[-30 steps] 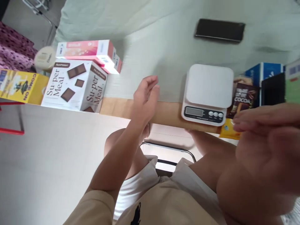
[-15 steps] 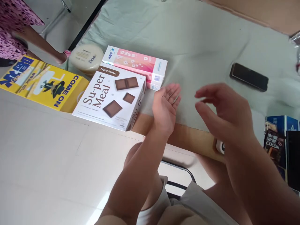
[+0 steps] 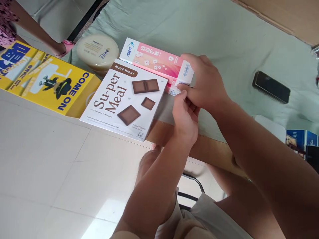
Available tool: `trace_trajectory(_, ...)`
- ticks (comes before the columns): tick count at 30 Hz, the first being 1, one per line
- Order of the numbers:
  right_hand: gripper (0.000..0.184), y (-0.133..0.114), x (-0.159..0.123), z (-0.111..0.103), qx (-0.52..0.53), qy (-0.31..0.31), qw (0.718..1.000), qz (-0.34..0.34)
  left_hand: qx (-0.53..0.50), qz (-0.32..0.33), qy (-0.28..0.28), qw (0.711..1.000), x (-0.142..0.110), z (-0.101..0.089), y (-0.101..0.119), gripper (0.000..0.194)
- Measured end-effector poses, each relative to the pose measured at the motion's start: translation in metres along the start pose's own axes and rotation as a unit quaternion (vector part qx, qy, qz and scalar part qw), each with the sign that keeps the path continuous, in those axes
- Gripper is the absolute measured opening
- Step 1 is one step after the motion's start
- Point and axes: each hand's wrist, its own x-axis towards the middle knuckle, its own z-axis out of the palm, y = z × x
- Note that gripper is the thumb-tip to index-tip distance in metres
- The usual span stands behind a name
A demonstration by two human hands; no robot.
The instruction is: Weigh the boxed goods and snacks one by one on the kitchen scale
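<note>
My right hand has its thumb and fingers around the right end of a pink and white toothpaste box. Beneath that box, the end of a second pink and white box shows. Just below my right hand, my left hand is closed, its thumb tip by the end of the lower box. Whatever its curled fingers may hold is hidden. To the left, a white Su-per Meal box with chocolate pictures lies against the toothpaste boxes, reaching over the table edge.
A cream Dove tub and a yellow box stand farther left. A black phone lies on the pale green cloth. Blue packages are at the right, cardboard at the back. Another person's leg shows top left.
My right hand has moved left from open air and closed on the upper toothpaste box. My left hand's fingers, stretched out before, are now curled. The view has shifted slightly.
</note>
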Motion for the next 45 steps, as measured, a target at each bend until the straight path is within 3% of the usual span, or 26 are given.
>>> trace_trajectory(6, 0.064, 0.015, -0.044, -0.014, -0.009, 0.136, 0.991, 0.01, -0.003, -0.008, -0.038, 0.999, -0.001, 0.007, -0.015, 0.038)
trace_trajectory(10, 0.061, 0.041, -0.106, -0.018, -0.02, 0.225, 0.974, 0.003, 0.033, -0.035, -0.049, 0.998, -0.003, 0.011, -0.027, 0.019)
trace_trajectory(14, 0.069, 0.064, -0.176, -0.017, -0.067, 0.315, 0.947, 0.01, 0.025, -0.019, -0.11, 0.993, -0.014, 0.017, -0.037, 0.021)
trace_trajectory(17, 0.072, 0.077, -0.214, -0.02, -0.073, 0.309, 0.948, 0.016, 0.065, -0.017, -0.179, 0.981, -0.021, 0.028, -0.052, 0.019)
trace_trajectory(22, 0.075, 0.107, -0.244, -0.029, -0.088, 0.341, 0.935, -0.046, 0.181, 0.005, -0.259, 0.949, -0.027, 0.057, -0.087, 0.026)
trace_trajectory(25, 0.073, 0.128, -0.259, -0.03, -0.123, 0.374, 0.918, -0.043, 0.36, 0.098, -0.244, 0.895, -0.029, 0.072, -0.108, 0.034)
trace_trajectory(28, 0.071, 0.14, -0.274, -0.028, -0.148, 0.389, 0.909, -0.014, 0.543, 0.231, -0.193, 0.784, -0.029, 0.08, -0.131, 0.049)
trace_trajectory(30, 0.065, 0.143, -0.282, -0.026, -0.148, 0.387, 0.91, 0.011, 0.596, 0.276, -0.177, 0.733, -0.027, 0.082, -0.147, 0.061)
trace_trajectory(35, 0.053, 0.146, -0.295, -0.024, -0.147, 0.365, 0.916, 0.077, 0.633, 0.328, -0.18, 0.678, -0.018, 0.085, -0.177, 0.085)
trace_trajectory(37, 0.051, 0.147, -0.298, -0.025, -0.151, 0.345, 0.922, 0.092, 0.627, 0.341, -0.182, 0.676, -0.014, 0.085, -0.182, 0.085)
trace_trajectory(39, 0.051, 0.15, -0.301, -0.027, -0.14, 0.327, 0.93, 0.099, 0.605, 0.348, -0.173, 0.695, -0.01, 0.084, -0.182, 0.082)
trace_trajectory(45, 0.039, 0.169, -0.314, -0.031, -0.053, 0.403, 0.912, 0.045, 0.473, 0.335, -0.118, 0.806, 0.004, 0.073, -0.166, 0.084)
